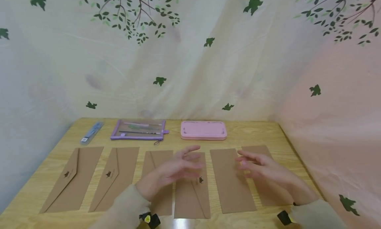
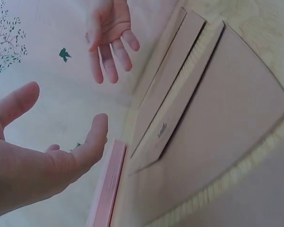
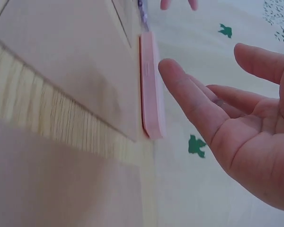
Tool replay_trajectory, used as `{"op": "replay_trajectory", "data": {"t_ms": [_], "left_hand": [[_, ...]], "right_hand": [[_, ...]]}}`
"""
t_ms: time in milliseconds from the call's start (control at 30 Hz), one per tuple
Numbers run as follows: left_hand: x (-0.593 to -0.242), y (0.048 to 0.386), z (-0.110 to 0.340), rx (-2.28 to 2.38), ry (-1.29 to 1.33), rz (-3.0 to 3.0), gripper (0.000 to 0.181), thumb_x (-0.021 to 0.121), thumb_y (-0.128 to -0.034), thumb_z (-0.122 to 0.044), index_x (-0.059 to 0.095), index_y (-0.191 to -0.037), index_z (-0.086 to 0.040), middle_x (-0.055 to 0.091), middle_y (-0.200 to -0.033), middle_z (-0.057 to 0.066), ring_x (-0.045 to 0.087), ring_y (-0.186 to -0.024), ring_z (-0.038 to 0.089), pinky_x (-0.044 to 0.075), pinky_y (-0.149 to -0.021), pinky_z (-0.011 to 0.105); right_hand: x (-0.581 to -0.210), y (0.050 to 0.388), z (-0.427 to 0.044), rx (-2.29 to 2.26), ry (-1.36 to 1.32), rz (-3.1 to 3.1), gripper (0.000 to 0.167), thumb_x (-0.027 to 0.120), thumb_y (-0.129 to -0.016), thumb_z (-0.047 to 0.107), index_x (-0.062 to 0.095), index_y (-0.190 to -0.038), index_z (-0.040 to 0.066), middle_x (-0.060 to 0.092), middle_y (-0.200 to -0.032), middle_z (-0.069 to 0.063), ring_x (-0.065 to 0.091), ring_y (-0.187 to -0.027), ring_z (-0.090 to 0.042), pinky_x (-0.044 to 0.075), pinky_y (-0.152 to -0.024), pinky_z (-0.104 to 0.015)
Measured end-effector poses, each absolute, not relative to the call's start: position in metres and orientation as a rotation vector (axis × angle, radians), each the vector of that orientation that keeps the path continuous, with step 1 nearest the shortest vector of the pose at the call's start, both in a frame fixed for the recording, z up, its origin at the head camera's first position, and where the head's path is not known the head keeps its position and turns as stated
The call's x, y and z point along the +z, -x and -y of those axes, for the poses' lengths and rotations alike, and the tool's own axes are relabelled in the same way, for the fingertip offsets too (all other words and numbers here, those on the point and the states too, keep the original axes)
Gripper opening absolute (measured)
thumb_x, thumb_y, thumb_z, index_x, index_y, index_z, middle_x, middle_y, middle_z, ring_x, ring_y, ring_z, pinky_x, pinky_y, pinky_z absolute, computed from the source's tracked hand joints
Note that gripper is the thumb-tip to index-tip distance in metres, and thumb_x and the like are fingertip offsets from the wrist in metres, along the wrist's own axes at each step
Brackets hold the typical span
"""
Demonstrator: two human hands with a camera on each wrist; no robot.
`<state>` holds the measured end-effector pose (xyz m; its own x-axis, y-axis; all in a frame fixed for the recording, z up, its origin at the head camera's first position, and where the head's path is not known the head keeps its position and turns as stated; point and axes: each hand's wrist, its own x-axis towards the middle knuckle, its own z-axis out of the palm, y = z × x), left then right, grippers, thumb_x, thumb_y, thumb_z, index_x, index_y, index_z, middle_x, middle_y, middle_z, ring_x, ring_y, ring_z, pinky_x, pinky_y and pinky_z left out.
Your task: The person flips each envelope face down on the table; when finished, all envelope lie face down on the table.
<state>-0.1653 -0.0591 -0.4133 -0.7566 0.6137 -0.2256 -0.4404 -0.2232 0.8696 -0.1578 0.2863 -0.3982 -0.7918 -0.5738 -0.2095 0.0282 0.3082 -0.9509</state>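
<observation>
Both hands hover above a row of brown envelopes, fingers spread and nothing held. In the head view the left hand (image 1: 177, 167) is over the envelope (image 1: 191, 201) with a crown print near its middle. My right hand (image 1: 268, 169) hangs above the two rightmost envelopes, a plain one (image 1: 232, 186) and another (image 1: 275, 192) partly hidden behind it. The left wrist view shows the left hand (image 2: 47, 161) with thumb apart and the right hand (image 2: 113, 38) facing it, palm visible. In the right wrist view the right hand (image 3: 246, 123) has loosely bent fingers beside the pink case (image 3: 154, 90).
Further left lie more envelopes, two with pointed flaps (image 1: 66, 179) (image 1: 111, 179). Along the table's back are a blue packet (image 1: 91, 133), a purple-edged clear pouch (image 1: 138, 129) with pens and the pink case. A leaf-printed cloth (image 1: 190, 73) hangs behind.
</observation>
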Motion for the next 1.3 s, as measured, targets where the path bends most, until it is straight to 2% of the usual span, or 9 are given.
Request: {"op": "replay_trajectory", "data": {"t_ms": [233, 367, 533, 667, 900, 1200, 1300], "left_hand": [[-0.417, 0.166, 0.082, 2.021, -0.182, -1.382, 0.078, 0.063, -0.0953, 0.001, 0.02, -0.16, -0.006, 0.013, -0.163, 0.028, 0.03, -0.143, 0.049, 0.036, -0.11, 0.062], [-0.418, 0.166, 0.095, 2.01, -0.169, -1.385, 0.078, 0.061, -0.0968, 0.0, 0.015, -0.16, -0.004, 0.006, -0.163, 0.03, 0.024, -0.145, 0.049, 0.034, -0.111, 0.063], [-0.419, 0.165, 0.105, 2.018, -0.152, -1.369, 0.079, 0.06, -0.0966, 0.001, 0.014, -0.161, -0.004, 0.004, -0.164, 0.029, 0.019, -0.147, 0.048, 0.034, -0.112, 0.062], [-0.421, 0.163, 0.108, 2.025, -0.127, -1.363, 0.079, 0.062, -0.0958, 0.001, 0.017, -0.16, -0.004, 0.006, -0.164, 0.028, 0.023, -0.146, 0.047, 0.036, -0.111, 0.06], [-0.43, 0.159, 0.109, 2.018, -0.093, -1.367, 0.078, 0.062, -0.0959, -0.001, 0.018, -0.16, -0.003, 0.01, -0.164, 0.026, 0.037, -0.138, 0.038, 0.039, -0.11, 0.057], [-0.435, 0.153, 0.115, 2.028, -0.097, -1.384, 0.076, 0.062, -0.0979, -0.006, 0.018, -0.159, -0.002, 0.01, -0.164, 0.026, 0.027, -0.145, 0.043, 0.035, -0.113, 0.057], [-0.435, 0.152, 0.119, 2.039, -0.103, -1.383, 0.076, 0.062, -0.0982, -0.007, 0.017, -0.16, -0.001, 0.012, -0.162, 0.028, 0.029, -0.144, 0.043, 0.032, -0.115, 0.056]], "right_hand": [[-0.407, 0.164, -0.256, -1.551, 0.536, -2.058, 0.062, 0.053, -0.108, 0.02, 0.025, -0.156, -0.007, 0.037, -0.154, -0.032, 0.043, -0.136, -0.046, 0.05, -0.1, -0.052], [-0.416, 0.165, -0.236, -1.544, 0.519, -2.034, 0.065, 0.054, -0.107, 0.02, 0.022, -0.156, -0.009, 0.034, -0.155, -0.032, 0.041, -0.139, -0.044, 0.051, -0.101, -0.046], [-0.423, 0.166, -0.218, -1.577, 0.478, -1.945, 0.068, 0.054, -0.107, 0.017, 0.017, -0.157, -0.008, 0.028, -0.157, -0.034, 0.034, -0.142, -0.047, 0.049, -0.103, -0.047], [-0.426, 0.166, -0.21, -1.616, 0.453, -1.881, 0.071, 0.056, -0.106, 0.017, 0.015, -0.158, -0.007, 0.024, -0.158, -0.035, 0.032, -0.143, -0.047, 0.049, -0.102, -0.048], [-0.431, 0.163, -0.203, -1.64, 0.399, -1.854, 0.074, 0.059, -0.105, 0.022, 0.016, -0.159, -0.006, 0.025, -0.157, -0.036, 0.033, -0.142, -0.048, 0.049, -0.102, -0.049], [-0.437, 0.159, -0.199, -1.645, 0.389, -1.844, 0.071, 0.058, -0.105, 0.022, 0.019, -0.159, -0.004, 0.026, -0.158, -0.033, 0.03, -0.144, -0.047, 0.048, -0.104, -0.049], [-0.438, 0.162, -0.197, -1.642, 0.407, -1.834, 0.071, 0.058, -0.105, 0.022, 0.019, -0.159, -0.003, 0.025, -0.158, -0.034, 0.03, -0.144, -0.047, 0.048, -0.105, -0.049]]}}
